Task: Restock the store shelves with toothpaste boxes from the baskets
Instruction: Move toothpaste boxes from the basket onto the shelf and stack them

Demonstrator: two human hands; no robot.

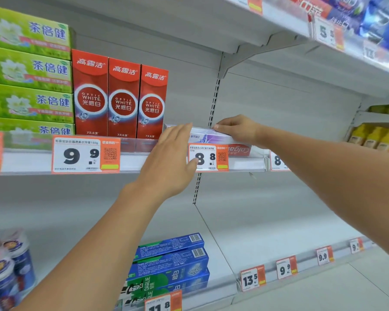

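I see two arms coming into my view from below, both bare from the forearm to the hand. No sleeve covers them in the part I can see. The left hand [169, 162] wears nothing: I see no glove, no ring and no watch on it. The right hand [236, 130] is bare in the same way, and its wrist carries no band. The visible fingernails are short and plain.
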